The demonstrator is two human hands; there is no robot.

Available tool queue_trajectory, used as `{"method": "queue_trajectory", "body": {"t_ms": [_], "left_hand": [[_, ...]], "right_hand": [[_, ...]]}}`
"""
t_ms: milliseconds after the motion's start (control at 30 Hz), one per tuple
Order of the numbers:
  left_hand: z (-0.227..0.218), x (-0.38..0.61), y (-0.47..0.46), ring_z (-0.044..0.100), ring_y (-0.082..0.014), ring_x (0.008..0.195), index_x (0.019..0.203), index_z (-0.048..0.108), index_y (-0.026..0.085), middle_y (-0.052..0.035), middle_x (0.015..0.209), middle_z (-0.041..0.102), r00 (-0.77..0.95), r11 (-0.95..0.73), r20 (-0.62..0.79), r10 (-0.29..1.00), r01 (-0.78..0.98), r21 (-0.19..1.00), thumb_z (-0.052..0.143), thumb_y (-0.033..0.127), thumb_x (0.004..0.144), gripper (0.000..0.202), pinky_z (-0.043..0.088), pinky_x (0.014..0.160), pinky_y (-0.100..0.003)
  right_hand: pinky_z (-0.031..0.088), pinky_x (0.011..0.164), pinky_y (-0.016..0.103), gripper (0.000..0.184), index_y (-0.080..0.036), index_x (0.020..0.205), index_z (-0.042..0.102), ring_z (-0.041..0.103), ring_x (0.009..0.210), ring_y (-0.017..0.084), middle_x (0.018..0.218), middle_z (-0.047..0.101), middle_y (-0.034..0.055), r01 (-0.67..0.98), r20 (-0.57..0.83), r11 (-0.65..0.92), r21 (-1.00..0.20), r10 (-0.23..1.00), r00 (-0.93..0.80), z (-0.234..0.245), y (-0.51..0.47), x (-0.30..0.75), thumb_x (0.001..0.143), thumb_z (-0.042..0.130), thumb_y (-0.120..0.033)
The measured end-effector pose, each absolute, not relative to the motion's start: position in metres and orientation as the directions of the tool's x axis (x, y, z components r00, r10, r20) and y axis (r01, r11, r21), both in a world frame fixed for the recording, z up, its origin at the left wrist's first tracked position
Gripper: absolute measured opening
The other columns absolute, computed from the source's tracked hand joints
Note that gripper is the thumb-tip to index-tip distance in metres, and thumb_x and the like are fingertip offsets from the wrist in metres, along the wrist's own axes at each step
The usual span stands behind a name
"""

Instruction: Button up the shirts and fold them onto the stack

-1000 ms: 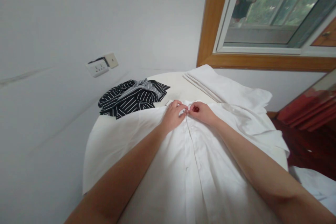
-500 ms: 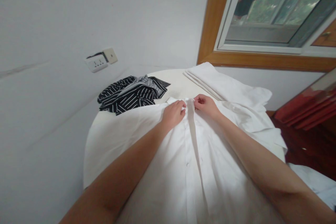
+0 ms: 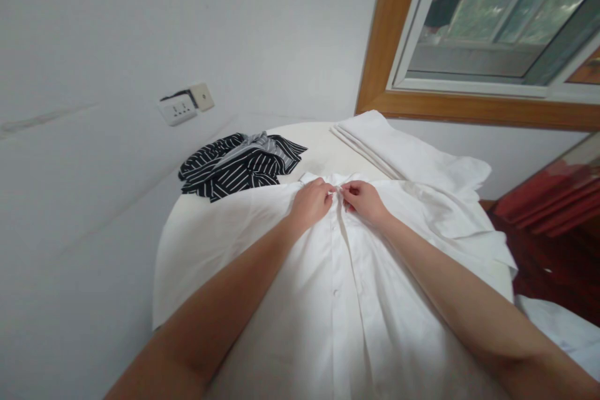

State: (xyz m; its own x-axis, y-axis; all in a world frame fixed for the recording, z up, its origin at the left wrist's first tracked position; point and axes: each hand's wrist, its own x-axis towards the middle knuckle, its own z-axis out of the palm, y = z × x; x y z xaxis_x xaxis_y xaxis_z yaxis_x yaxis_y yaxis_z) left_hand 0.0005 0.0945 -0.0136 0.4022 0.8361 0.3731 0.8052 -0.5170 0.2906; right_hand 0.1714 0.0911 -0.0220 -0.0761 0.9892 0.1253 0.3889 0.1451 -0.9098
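A white button-up shirt (image 3: pixel 347 300) lies spread, front up, over a round white table (image 3: pixel 319 150). My left hand (image 3: pixel 312 203) pinches the left edge of the shirt's front placket near the collar. My right hand (image 3: pixel 363 200) pinches the right edge of the placket at the same height. The fingertips of both hands meet over the top of the button line. A button shows lower down on the placket.
A crumpled black-and-white striped garment (image 3: pixel 241 165) lies at the table's far left. A folded white cloth (image 3: pixel 403 153) rests at the far right. A wall socket (image 3: pixel 180 107) and a wood-framed window (image 3: pixel 469 44) are behind. Red fabric (image 3: pixel 548 200) lies to the right.
My hands parted slightly half a second ago, with the right one lifting the placket edge, and now they have come together again at the top of the button line.
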Motion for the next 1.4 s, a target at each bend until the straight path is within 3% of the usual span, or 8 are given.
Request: {"method": "queue_trajectory", "body": {"t_ms": [333,467,767,933,1033,1267,1400], "left_hand": [[-0.012,0.008,0.096,0.062,-0.0203,0.089,0.096,0.064,0.019,-0.006,0.095,0.064,0.368,-0.462,0.328,0.87,0.841,0.281,0.057,0.027,0.09,0.013,0.049,0.078,-0.03],[-0.015,0.009,0.096,0.062,-0.0197,0.092,0.096,0.061,0.02,-0.0055,0.096,0.064,0.354,-0.44,0.318,0.88,0.859,0.26,0.055,0.028,0.091,0.012,0.048,0.08,-0.03],[-0.012,0.013,0.091,0.061,-0.0197,0.097,0.102,0.056,0.02,-0.0065,0.102,0.064,0.39,-0.428,0.283,0.876,0.899,0.087,0.042,0.029,0.097,0.017,0.046,0.08,-0.029],[-0.01,0.015,0.092,0.062,-0.0202,0.093,0.099,0.058,0.018,-0.0073,0.099,0.065,0.396,-0.432,0.29,0.871,0.899,0.068,0.04,0.028,0.097,0.021,0.045,0.076,-0.029],[-0.011,0.013,0.093,0.063,-0.019,0.088,0.092,0.061,0.02,-0.0059,0.094,0.066,0.367,-0.423,0.305,0.879,0.895,0.14,0.042,0.028,0.096,0.021,0.044,0.073,-0.028],[-0.017,0.005,0.104,0.063,-0.0151,0.077,0.08,0.066,0.02,-0.0016,0.082,0.07,0.219,-0.379,0.336,0.916,0.745,0.549,0.057,0.025,0.087,0.013,0.045,0.071,-0.024],[-0.024,0.001,0.11,0.064,-0.0146,0.072,0.079,0.068,0.019,-0.0024,0.078,0.072,0.174,-0.355,0.32,0.931,0.635,0.686,0.058,0.029,0.086,0.016,0.047,0.068,-0.024]], "right_hand": [[0.052,0.05,0.024,0.012,-0.018,0.072,0.063,0.058,0.047,0.012,0.058,0.063,-0.0008,0.22,0.013,0.03,-0.975,0.997,-0.08,-0.021,0.098,0.173,0.076,0.062,-0.029],[0.051,0.048,0.023,0.011,-0.017,0.073,0.064,0.057,0.046,0.011,0.057,0.063,-0.0012,0.235,0.005,0.024,-0.972,0.997,-0.082,-0.02,0.097,0.172,0.077,0.061,-0.027],[0.051,0.046,0.022,0.011,-0.017,0.075,0.064,0.057,0.047,0.011,0.058,0.061,-0.0022,0.266,0.049,0.07,-0.961,0.995,-0.087,-0.026,0.099,0.173,0.075,0.061,-0.028],[0.051,0.045,0.021,0.014,-0.017,0.076,0.067,0.057,0.049,0.011,0.06,0.062,-0.0012,0.284,0.094,0.116,-0.952,0.991,-0.092,-0.027,0.1,0.175,0.075,0.06,-0.029],[0.051,0.045,0.021,0.015,-0.017,0.077,0.066,0.058,0.049,0.011,0.062,0.061,-0.0009,0.257,0.115,0.129,-0.958,0.991,-0.069,-0.023,0.097,0.173,0.075,0.061,-0.03],[0.051,0.043,0.021,0.014,-0.016,0.081,0.062,0.057,0.044,0.01,0.058,0.061,-0.0024,0.133,0.055,0.058,-0.989,0.998,-0.033,-0.015,0.087,0.161,0.073,0.063,-0.028],[0.05,0.043,0.019,0.011,-0.016,0.078,0.063,0.057,0.043,0.009,0.057,0.06,-0.0035,0.108,0.023,0.027,-0.994,0.999,-0.043,-0.02,0.084,0.16,0.072,0.063,-0.025]]}}
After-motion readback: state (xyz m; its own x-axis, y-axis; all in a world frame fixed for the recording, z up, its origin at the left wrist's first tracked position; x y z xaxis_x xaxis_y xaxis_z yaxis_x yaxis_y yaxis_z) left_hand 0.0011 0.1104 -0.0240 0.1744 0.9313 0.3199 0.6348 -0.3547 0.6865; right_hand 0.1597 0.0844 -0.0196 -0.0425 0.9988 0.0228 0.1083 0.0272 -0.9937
